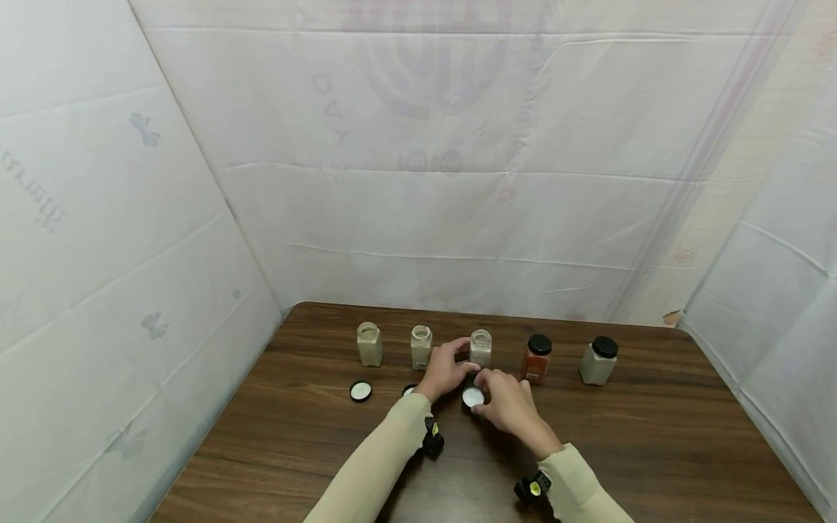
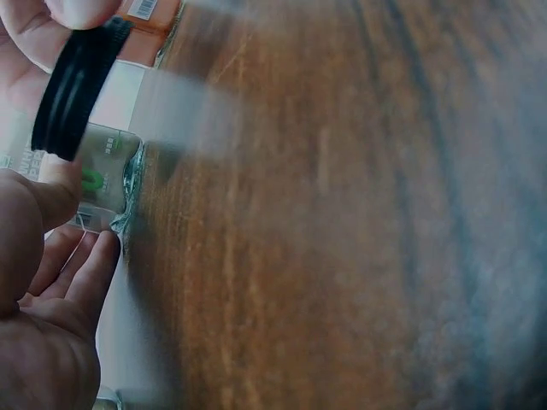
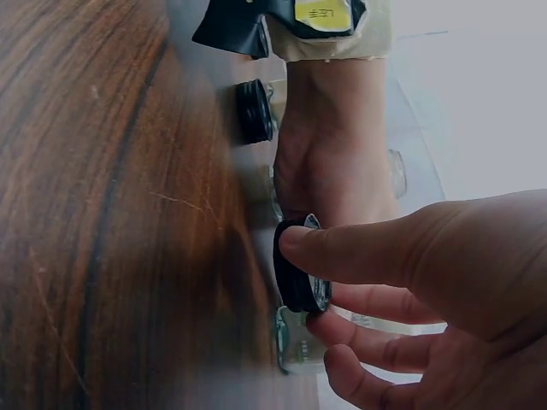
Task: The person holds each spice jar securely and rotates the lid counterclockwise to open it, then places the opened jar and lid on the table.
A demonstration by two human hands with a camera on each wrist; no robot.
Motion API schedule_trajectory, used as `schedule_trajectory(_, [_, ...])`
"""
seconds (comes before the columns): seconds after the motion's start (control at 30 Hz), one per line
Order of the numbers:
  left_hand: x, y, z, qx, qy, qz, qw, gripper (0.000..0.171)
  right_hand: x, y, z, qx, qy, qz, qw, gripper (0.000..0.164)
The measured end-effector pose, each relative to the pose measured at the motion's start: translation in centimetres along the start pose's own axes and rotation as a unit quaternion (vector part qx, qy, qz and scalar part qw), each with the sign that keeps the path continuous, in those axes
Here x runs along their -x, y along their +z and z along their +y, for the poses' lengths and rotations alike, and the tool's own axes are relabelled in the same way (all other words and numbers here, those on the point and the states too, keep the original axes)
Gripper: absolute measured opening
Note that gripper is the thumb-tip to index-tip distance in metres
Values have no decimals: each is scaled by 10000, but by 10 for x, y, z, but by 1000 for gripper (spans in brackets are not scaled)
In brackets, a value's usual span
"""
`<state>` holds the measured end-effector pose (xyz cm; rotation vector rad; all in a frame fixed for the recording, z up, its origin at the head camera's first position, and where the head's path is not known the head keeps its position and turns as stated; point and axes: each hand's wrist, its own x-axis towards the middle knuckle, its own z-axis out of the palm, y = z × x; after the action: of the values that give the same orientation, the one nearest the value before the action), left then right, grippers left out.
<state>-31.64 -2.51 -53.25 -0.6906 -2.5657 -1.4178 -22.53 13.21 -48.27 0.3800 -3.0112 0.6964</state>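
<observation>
Brown table (image 1: 654, 443), white sheets (image 1: 458, 225) behind: my left hand (image 1: 445, 372) grips the middle jar (image 1: 480, 350), my right hand (image 1: 511, 404) pinches a lid (image 1: 473, 396) in front. Three jars (image 1: 370, 349) stand open; two are left capped.

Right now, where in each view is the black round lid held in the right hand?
Head: lid, low, just right of centre.
Left wrist: lid, upper left.
Right wrist: lid, near centre, slightly low.
Shared landmark: the clear glass jar just beyond it.
</observation>
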Motion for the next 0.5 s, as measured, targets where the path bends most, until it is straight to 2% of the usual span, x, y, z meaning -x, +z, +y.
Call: schedule_trajectory(0.5, [1, 0, 0, 140, -84, -42, 9999, 49, 0, 12, 1, 75, 51, -399, 9992, 35])
